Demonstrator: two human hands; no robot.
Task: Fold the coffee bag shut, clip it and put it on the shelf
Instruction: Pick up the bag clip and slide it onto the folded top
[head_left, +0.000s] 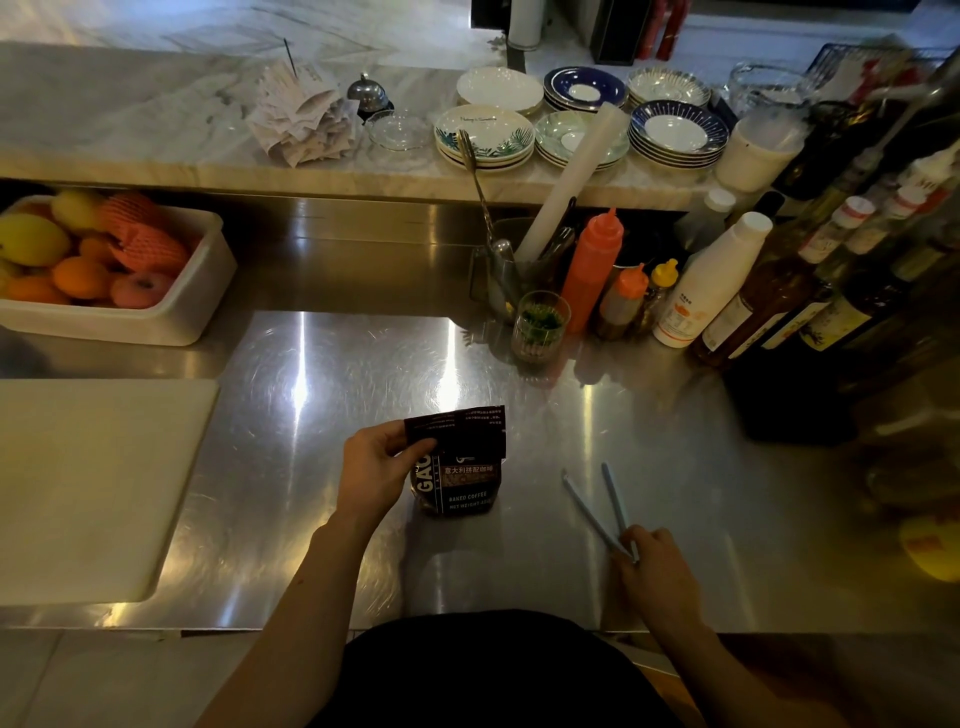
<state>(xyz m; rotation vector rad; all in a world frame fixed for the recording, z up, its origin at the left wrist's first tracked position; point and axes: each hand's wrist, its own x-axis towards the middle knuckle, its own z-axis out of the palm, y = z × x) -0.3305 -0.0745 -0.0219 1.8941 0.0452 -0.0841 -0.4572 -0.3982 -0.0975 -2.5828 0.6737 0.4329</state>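
A dark coffee bag (462, 478) with white lettering stands on the steel counter (322, 415) near its front middle. Its top flap is bent forward over the front. My left hand (376, 465) pinches the left end of that flap between thumb and fingers. To the right, a long pale-blue bag clip (597, 506) lies spread in a V on the counter. My right hand (657, 569) grips its hinged end with the fingertips. The raised marble shelf (156, 135) runs along the back.
A white cutting board (88, 483) lies at the left. A white tub of fruit (171, 317) sits behind it. Squeeze bottles (592, 270), a glass (540, 325) and syrup bottles (779, 301) crowd the right. Stacked plates (485, 136) and receipts (298, 117) stand on the shelf.
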